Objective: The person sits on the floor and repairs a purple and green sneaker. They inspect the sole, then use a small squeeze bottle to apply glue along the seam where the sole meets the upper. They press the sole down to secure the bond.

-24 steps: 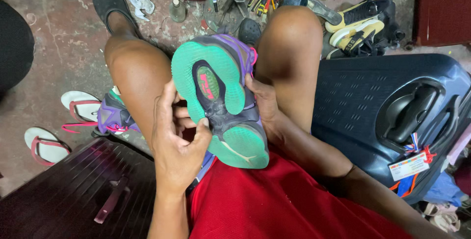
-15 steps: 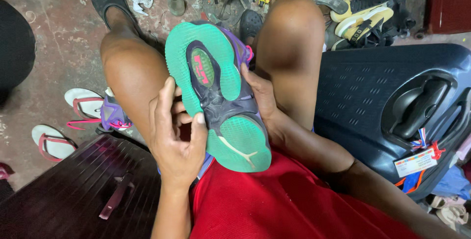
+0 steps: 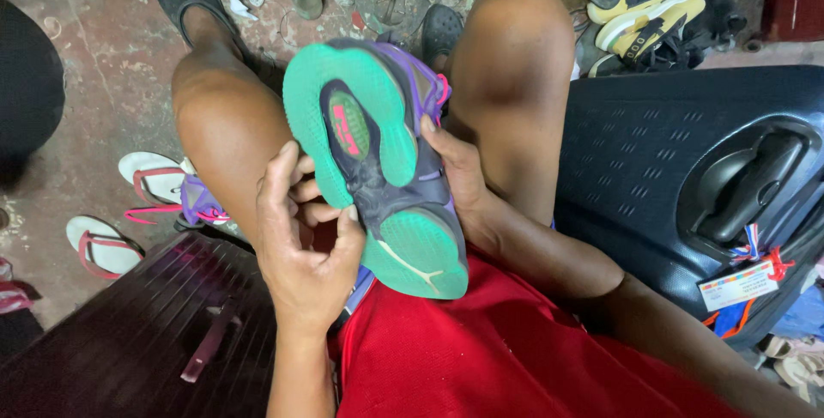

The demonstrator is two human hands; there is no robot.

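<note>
One sneaker [image 3: 378, 160] at centre, two hands: left [image 3: 305, 246], right [image 3: 459, 182]. Two sandals [image 3: 103, 246] at nine o'clock, two suitcases [image 3: 678, 178], three and seven o'clock.

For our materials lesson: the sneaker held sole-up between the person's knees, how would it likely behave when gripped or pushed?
The sneaker probably grips well: its green sole looks rubbery, so it likely won't slip. It seems fairly stiff, keeping its shape while the left hand and right hand support it at the sides. With a flat sole, it should slide or tip, not roll.
</note>
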